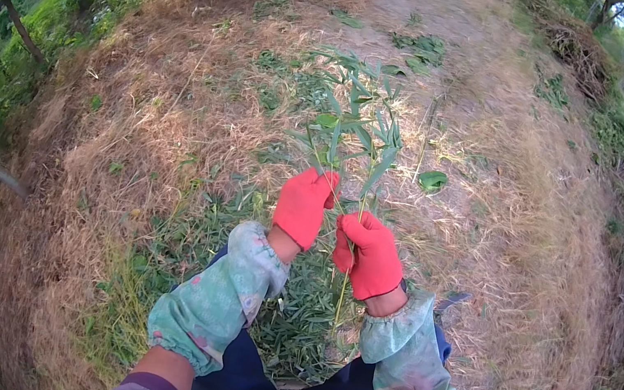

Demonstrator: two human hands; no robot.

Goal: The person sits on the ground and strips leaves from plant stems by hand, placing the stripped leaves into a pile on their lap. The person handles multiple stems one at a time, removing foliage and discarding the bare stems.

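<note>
Both hands wear red gloves with patterned green sleeve covers above them. My right hand (369, 257) is closed round a thin green leafy stem (382, 166), which stands upright, its bare lower end hanging below the fist. To the left and slightly higher, my left hand (303, 206) is closed, its fingertips pinching a side shoot (324, 143) with narrow leaves. The shoot slants across toward the right hand; where it joins the stem is hard to make out. Between my knees lies a pile of cut narrow green leaves (299, 314) on the ground.
Dry straw-like grass (145, 149) covers the ground. A broad green leaf (432, 182) lies ahead on the right, and more loose leaves (421, 47) lie farther off. Beside my right knee is a dark flat blade-like thing (453, 300). A brush heap (575, 49) and trees edge the path.
</note>
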